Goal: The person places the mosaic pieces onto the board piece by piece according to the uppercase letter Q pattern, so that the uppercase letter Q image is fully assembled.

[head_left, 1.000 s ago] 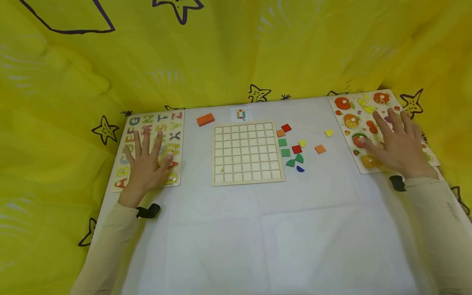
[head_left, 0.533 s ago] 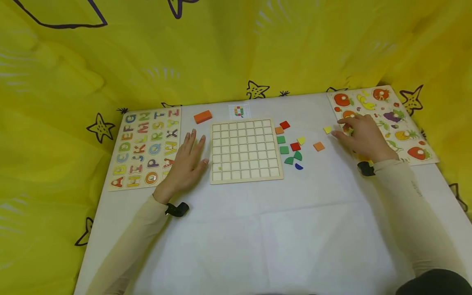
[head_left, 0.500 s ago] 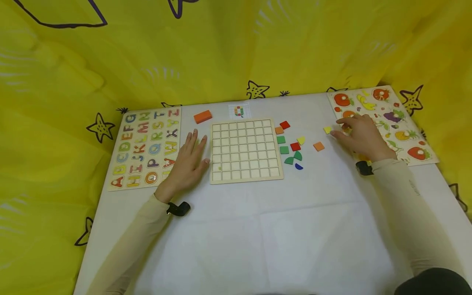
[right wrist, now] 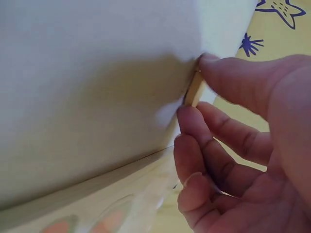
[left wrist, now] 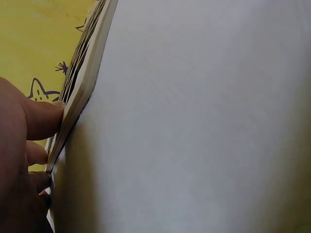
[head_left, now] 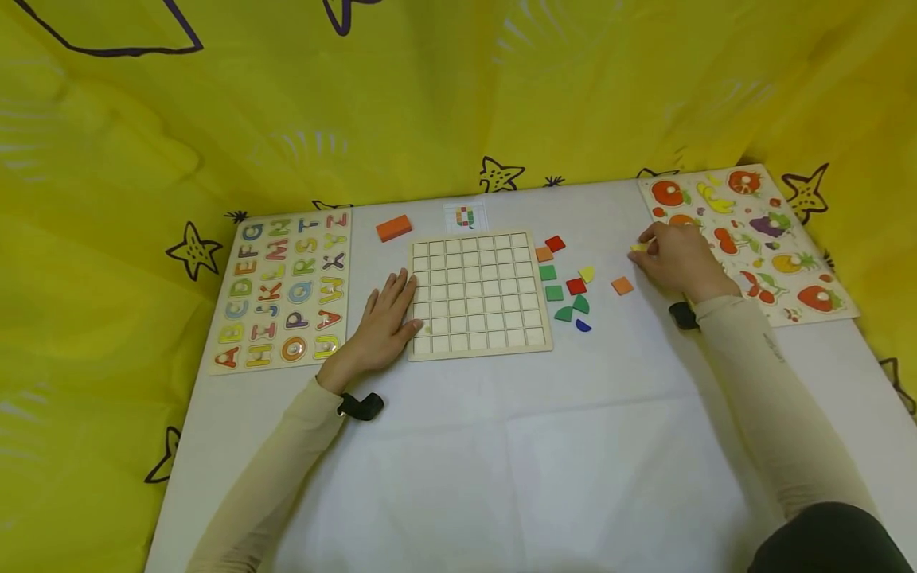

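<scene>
At the left edge of the wooden grid board (head_left: 481, 294), my left hand (head_left: 380, 326) lies with fingers extended, thumb and fingertips touching the rim. In the left wrist view the thumb (left wrist: 43, 119) meets the board's side. My right hand (head_left: 680, 259) pinches a small yellow tile (head_left: 637, 247) between thumb and fingers, low over the cloth. Edge-on in the right wrist view, the tile (right wrist: 194, 89) is mostly covered by fingertips. Right of the board lie red, orange, green, yellow and blue tiles, among them an orange square (head_left: 622, 285) and a blue half-round piece (head_left: 583, 325).
A letter puzzle board (head_left: 279, 290) lies at the left and a fruit puzzle board (head_left: 788, 278) at the right, partly under my right hand. Behind the grid board are an orange block (head_left: 394, 228) and a pattern card (head_left: 466, 216). A yellow curtain (head_left: 430, 103) borders the table.
My left hand has moved right from the letter board to the grid board's edge. The right hand has come left off the fruit board and taken hold of the yellow tile.
</scene>
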### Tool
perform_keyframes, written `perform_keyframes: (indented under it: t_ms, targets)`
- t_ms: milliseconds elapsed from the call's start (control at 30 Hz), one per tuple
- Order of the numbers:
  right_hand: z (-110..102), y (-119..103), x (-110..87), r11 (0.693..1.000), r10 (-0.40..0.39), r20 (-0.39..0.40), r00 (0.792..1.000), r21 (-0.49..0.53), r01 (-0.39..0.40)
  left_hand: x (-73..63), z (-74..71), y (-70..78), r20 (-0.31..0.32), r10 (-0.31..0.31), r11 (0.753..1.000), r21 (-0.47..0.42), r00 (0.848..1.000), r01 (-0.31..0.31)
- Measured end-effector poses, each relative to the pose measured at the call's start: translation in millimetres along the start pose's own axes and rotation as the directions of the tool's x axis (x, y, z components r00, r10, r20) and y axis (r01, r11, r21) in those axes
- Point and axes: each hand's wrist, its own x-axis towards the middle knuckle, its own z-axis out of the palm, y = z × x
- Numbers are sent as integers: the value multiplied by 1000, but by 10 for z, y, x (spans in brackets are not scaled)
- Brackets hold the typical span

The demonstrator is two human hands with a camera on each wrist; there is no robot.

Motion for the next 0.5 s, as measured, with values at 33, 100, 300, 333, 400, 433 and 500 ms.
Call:
perform_keyframes:
  t_ms: [33, 100, 300, 333, 400, 433, 500]
  targets:
    - [-7, -12, 7, 1000, 5, 10, 1000, -2, -5, 0, -2, 4, -3, -1, 1000, -5, 1000, 1]
    - [-21, -29, 17, 1000, 21, 35, 999, -6, -21, 2, -6, 9, -9, -3, 1000, -18, 1000, 2]
    - [-50, -32, 23, 996, 84, 66, 994, 34, -86, 6, 5, 14, -48, 4, 998, -65, 999, -7]
    - [-53, -34, 22, 994, 90, 60, 994, 48, -93, 5, 12, 10, -64, 4, 998, -69, 998, -9]
    - [-55, -42, 23, 992, 103, 51, 993, 71, -106, -2, 31, 0, -101, -4, 997, -77, 995, -3]
    - [-55, -45, 23, 990, 111, 48, 993, 82, -115, -6, 40, -2, -121, -10, 997, -83, 993, 0]
    - [-59, -50, 19, 986, 127, 43, 991, 101, -131, -14, 59, -3, -162, -23, 996, -88, 987, 8]
